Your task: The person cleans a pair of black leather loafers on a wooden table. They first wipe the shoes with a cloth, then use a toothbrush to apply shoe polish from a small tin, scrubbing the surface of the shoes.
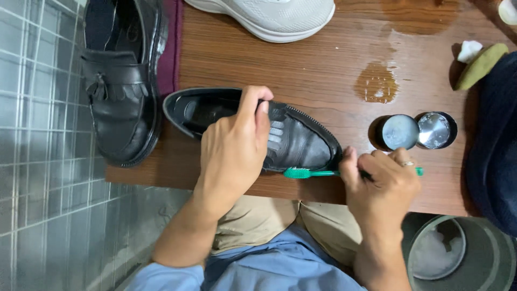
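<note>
A black leather loafer (301, 143) lies across a wooden table (301, 59), toe to the right. My left hand (234, 148) grips it over the tongue and opening, thumb on the far side. My right hand (379, 186) holds a green toothbrush (307, 173), whose bristle head rests against the sole edge on the near side of the shoe.
A second black tasselled loafer (121, 81) stands at the table's left end on a dark red cloth. A white sneaker (269, 16) lies at the back. An open tin (398, 132) and its lid (435, 130) sit to the right, with wet patches (377, 85), a dark cloth (493, 145) and a bucket (458, 253) below.
</note>
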